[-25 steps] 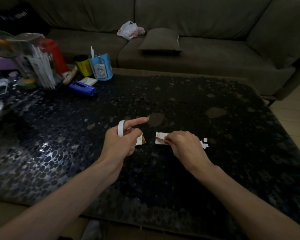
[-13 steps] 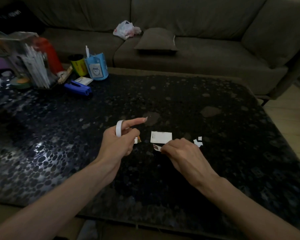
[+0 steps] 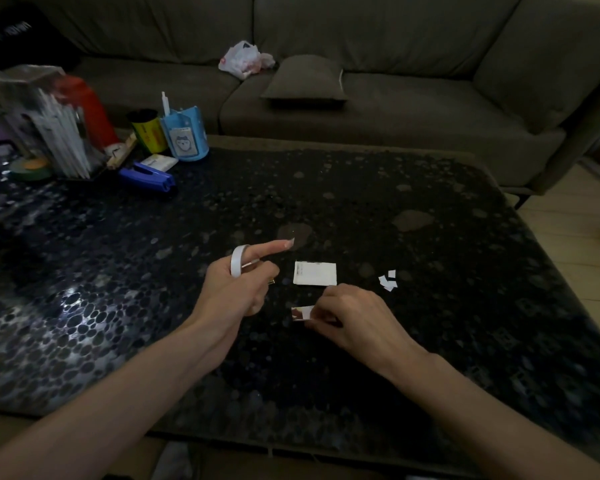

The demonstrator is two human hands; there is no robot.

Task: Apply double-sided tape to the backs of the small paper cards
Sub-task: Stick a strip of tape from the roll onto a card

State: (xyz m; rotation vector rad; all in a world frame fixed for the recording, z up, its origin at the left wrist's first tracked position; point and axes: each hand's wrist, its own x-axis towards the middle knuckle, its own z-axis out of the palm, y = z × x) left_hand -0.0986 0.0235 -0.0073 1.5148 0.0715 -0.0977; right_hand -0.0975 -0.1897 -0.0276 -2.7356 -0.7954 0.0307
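Table: black glossy top, pebble-mosaic pattern, pale worn blotches.

Card: one small white paper rectangle, flat on the table between the hands, just beyond the right knuckles. Neither hand touches it.

Left hand: index finger straight, pointing right. Tape roll, a thin white ring, is worn round its base. The other fingers are clenched beneath, the thumb against the roll. A small gold edge shows at the fingertips; cannot tell what it is.

Right hand: fingers curled, pinching a small pale scrap just above the table, nearer than the card. Cannot tell whether it is tape or paper.

White paper bits: a loose cluster, right of the card.

Far left: blue plastic stapler and a blue cup. Behind the table: a matte fabric sofa with a square cushion.
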